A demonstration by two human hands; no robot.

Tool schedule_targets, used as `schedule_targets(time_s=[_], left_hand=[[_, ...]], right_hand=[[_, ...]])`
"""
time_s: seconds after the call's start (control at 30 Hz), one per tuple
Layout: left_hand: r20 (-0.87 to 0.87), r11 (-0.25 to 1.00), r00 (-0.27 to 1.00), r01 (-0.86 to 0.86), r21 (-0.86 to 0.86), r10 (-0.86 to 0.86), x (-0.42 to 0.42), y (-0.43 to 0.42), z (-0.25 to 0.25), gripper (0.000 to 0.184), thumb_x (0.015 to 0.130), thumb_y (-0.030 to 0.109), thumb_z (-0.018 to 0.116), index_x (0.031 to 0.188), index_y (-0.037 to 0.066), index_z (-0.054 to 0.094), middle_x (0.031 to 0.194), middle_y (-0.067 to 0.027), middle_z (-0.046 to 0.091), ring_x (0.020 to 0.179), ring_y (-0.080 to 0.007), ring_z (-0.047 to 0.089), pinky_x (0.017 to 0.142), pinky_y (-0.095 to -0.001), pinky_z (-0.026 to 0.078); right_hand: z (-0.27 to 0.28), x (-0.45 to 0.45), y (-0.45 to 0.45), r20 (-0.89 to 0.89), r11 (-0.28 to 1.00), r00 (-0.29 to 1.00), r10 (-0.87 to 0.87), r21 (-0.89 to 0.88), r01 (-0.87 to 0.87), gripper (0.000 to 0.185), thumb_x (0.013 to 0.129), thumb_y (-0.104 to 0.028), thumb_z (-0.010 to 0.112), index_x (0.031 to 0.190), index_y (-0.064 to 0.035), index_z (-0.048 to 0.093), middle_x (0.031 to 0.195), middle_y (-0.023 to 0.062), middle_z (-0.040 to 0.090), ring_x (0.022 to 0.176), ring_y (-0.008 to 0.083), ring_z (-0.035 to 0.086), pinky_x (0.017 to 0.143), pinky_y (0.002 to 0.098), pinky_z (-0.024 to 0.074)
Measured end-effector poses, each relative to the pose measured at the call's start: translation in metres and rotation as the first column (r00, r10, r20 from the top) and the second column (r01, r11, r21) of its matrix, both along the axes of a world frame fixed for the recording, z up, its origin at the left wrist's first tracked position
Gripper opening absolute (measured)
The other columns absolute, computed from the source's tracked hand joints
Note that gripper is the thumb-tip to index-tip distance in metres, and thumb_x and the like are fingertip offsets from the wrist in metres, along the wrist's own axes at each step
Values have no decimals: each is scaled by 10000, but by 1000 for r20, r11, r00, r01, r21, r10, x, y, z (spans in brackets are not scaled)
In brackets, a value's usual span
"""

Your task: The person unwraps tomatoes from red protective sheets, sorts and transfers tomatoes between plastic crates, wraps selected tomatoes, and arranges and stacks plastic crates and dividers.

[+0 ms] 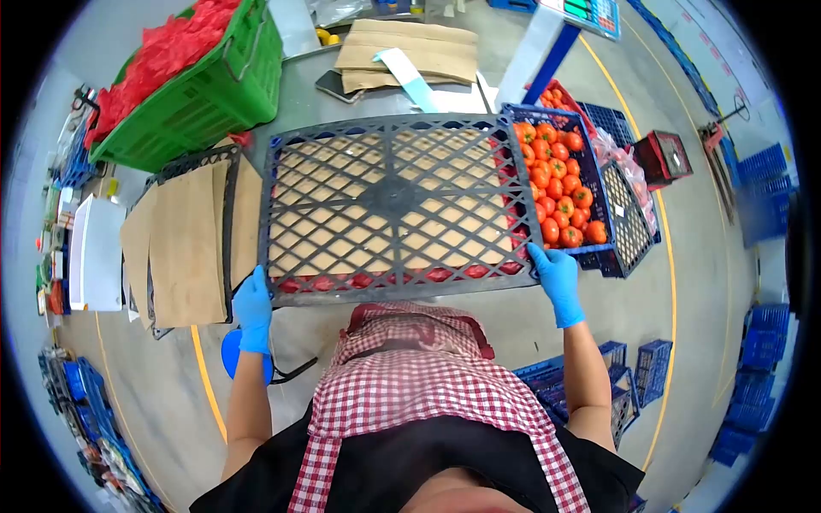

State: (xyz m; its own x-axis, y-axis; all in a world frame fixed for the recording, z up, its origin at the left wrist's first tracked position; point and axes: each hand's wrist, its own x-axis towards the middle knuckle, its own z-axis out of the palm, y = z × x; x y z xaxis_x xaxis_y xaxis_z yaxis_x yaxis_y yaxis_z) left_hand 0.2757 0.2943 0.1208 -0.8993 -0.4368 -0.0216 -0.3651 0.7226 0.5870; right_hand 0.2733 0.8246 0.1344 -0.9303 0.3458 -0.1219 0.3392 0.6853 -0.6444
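We have the black lattice panel (pixel 395 197) in front of us, spanning the near part of the grey table (pixel 304 73), with flat cardboard (pixel 462 250) and red pieces (pixel 436 274) showing through its openings. Our gloved left hand (pixel 253 309) grasps its near left corner and our gloved right hand (pixel 558 278) its near right corner; the fingers underneath are hidden. The panel looks like moulded plastic, so we judge it stiff and fairly light by itself, though we cannot tell whether the layers beneath are joined to it or add weight. The smooth rim may slide a little under gloves. The solid corners seem the best hold, firmer than the thin ribs, and a wide two-handed grasp should limit tipping. On our right its edge sits close beside the blue crate (pixel 590 250) of soft, easily bruised tomatoes (pixel 560 186).
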Motion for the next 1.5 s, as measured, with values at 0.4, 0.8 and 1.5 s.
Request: schedule_targets(time_s=[0.4, 0.8, 1.5], left_hand=[[162, 984, 971, 177, 0, -175, 20, 6, 74, 531, 891, 424, 519, 599, -17, 569, 623, -225, 551, 592, -364, 541, 570, -449, 405], [95, 974, 989, 92, 206, -114, 24, -5, 46, 401, 932, 348, 498, 814, -17, 616, 648, -105, 575, 578, -147, 509, 544, -325, 401], [230, 503, 831, -502, 704, 506, 65, 66, 55, 457, 868, 487, 551, 957, 40, 580, 773, -94, 597, 688, -169, 604, 543, -248, 414]], right_hand=[[33, -13, 49, 247, 997, 969, -12, -76, 32, 511, 786, -373, 701, 475, -4, 535, 439, 18, 435, 409, 98, 358, 415, 302, 302], [62, -1, 49, 393, 992, 913, 109, -103, -73, 519, 838, -514, 577, 666, -27, 630, 556, 42, 566, 478, 112, 534, 424, 246, 406], [74, -9, 36, 404, 941, 906, 125, -339, 21, 472, 846, -406, 606, 647, 18, 663, 575, 70, 609, 527, 120, 553, 523, 252, 419]])
